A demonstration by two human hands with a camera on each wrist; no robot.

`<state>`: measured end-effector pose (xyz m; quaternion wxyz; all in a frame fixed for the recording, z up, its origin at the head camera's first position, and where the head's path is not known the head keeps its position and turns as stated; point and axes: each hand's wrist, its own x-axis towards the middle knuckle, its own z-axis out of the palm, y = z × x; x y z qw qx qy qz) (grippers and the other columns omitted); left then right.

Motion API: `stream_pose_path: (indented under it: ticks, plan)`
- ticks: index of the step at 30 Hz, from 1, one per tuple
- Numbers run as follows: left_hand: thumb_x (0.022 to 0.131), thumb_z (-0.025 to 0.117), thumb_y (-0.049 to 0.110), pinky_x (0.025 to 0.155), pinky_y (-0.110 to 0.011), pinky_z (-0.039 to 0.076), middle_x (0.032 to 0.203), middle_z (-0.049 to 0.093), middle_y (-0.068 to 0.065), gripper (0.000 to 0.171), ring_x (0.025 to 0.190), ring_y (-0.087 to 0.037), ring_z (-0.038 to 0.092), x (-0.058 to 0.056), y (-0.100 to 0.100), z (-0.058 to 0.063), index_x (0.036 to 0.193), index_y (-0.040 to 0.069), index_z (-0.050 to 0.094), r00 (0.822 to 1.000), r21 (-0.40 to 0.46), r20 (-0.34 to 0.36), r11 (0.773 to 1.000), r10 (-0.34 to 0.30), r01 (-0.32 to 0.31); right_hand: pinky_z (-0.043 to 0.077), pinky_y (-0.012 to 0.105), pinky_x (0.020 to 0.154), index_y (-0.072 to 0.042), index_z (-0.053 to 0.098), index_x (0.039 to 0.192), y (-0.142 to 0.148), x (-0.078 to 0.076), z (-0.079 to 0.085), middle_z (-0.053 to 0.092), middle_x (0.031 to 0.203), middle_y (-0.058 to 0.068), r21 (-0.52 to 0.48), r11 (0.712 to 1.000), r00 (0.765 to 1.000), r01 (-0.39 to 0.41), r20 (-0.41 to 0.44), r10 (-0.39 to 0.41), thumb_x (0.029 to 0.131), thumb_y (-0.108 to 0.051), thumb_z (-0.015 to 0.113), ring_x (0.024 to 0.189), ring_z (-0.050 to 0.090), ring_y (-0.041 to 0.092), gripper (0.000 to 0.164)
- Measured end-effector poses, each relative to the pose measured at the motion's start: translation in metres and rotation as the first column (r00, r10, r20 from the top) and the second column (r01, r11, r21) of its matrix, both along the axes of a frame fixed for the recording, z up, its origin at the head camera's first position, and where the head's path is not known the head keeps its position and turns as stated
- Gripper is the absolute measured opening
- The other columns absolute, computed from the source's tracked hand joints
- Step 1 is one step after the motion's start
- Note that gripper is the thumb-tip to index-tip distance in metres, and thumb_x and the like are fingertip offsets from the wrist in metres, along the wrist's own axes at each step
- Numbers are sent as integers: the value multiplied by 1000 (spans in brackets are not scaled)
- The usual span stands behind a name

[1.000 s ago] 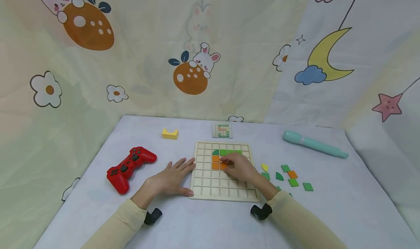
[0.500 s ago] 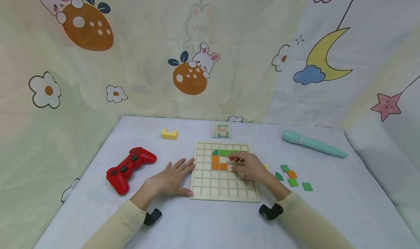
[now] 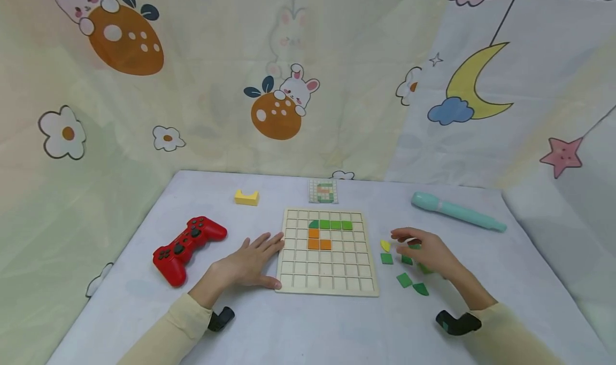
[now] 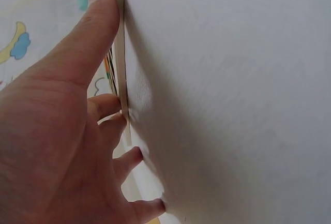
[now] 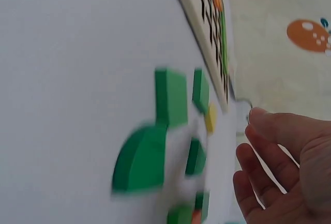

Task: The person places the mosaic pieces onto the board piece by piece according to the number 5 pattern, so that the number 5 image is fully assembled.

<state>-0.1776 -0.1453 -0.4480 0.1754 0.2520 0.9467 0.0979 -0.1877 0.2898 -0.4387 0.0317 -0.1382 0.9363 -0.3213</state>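
Observation:
My left hand lies spread along the left edge of a wooden grid board, thumb and fingertips touching it. In the left wrist view, the thumb presses against the board's side. Set in the grid are a green quarter-round tile, a row of green square tiles and 3 orange squares. My right hand hovers right of the board, fingers loosely bent and holding nothing. Around and beneath it lie loose green squares, a green quarter-round and a yellow piece; it partly hides some.
A small card with a coloured grid pattern lies behind the board. To the left are a red game controller and a yellow notched block. A teal tube-shaped object with a thick end lies at the back right.
My right hand has left the orange tiles on the board and moved right, over the loose pieces. The orange tiles stay in the grid. My left hand keeps its place.

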Motion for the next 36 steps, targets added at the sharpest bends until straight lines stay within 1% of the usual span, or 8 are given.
stream_pose_path:
  ticks: [2, 5, 9, 14, 21, 28, 33, 36]
  plan:
    - [77, 70, 62, 115, -65, 18, 164, 14, 5, 99, 151, -31, 11, 0, 0, 1, 154, 21, 24, 1000, -4, 2, 1000, 1, -1, 52, 39, 90, -9, 60, 129, 14, 4, 0, 68, 122, 8, 8, 1000, 1000, 18, -3, -18, 91, -17, 67, 109, 61, 28, 40]
    - [77, 70, 61, 115, -65, 18, 164, 14, 5, 99, 151, -30, 11, 0, 0, 1, 155, 22, 23, 1000, -4, 6, 1000, 0, 0, 52, 31, 88, -9, 60, 130, 33, 9, 1, 67, 123, 9, 26, 999, 999, 47, 2, -47, 91, -21, 68, 109, 60, 29, 41]
    - [77, 69, 62, 115, -65, 18, 164, 14, 5, 99, 151, -31, 11, 1, 0, 1, 155, 22, 23, 1000, -2, 3, 1000, -5, 5, 49, 23, 84, -10, 59, 130, 51, 14, 0, 67, 125, 9, 49, 995, 996, 84, 11, -85, 91, -28, 68, 110, 58, 29, 44]
    - [78, 70, 61, 114, -65, 19, 164, 15, 4, 99, 151, -31, 12, 1, -1, 0, 155, 20, 24, 1000, 10, -1, 1000, -12, 12, 49, 20, 82, -8, 61, 128, 65, 18, -4, 68, 121, 11, 54, 994, 996, 91, 7, -91, 92, -24, 67, 108, 59, 31, 40]
    - [78, 69, 62, 114, -65, 19, 164, 14, 5, 98, 151, -31, 12, 1, -1, 0, 155, 21, 23, 1000, -2, -6, 1000, -14, 14, 48, 15, 83, -8, 62, 126, 71, 19, -14, 69, 119, 10, 71, 994, 996, 88, -2, -88, 89, -18, 70, 106, 61, 28, 39]
    - [77, 70, 61, 114, -65, 19, 164, 14, 5, 98, 151, -31, 12, 1, 0, -1, 154, 21, 25, 1000, 8, -2, 1000, -6, 6, 49, 16, 84, -8, 63, 125, 72, 15, -17, 69, 120, 10, 102, 992, 997, 74, -1, -74, 88, -12, 68, 108, 60, 29, 37]
    - [77, 70, 61, 114, -65, 19, 164, 14, 5, 98, 151, -31, 12, 1, 0, 0, 154, 21, 25, 1000, 0, -8, 1000, -4, 4, 48, 15, 83, -8, 64, 124, 72, 16, -18, 69, 120, 10, 107, 991, 997, 80, -13, -79, 88, -12, 68, 105, 60, 15, 36]
    - [77, 70, 61, 115, -65, 19, 164, 14, 5, 99, 151, -31, 12, 1, 0, 0, 154, 21, 24, 1000, -8, -8, 1000, -3, 2, 48, 16, 83, -8, 64, 124, 72, 16, -19, 68, 121, 10, 102, 991, 996, 89, -16, -88, 88, -13, 69, 105, 60, 14, 36]
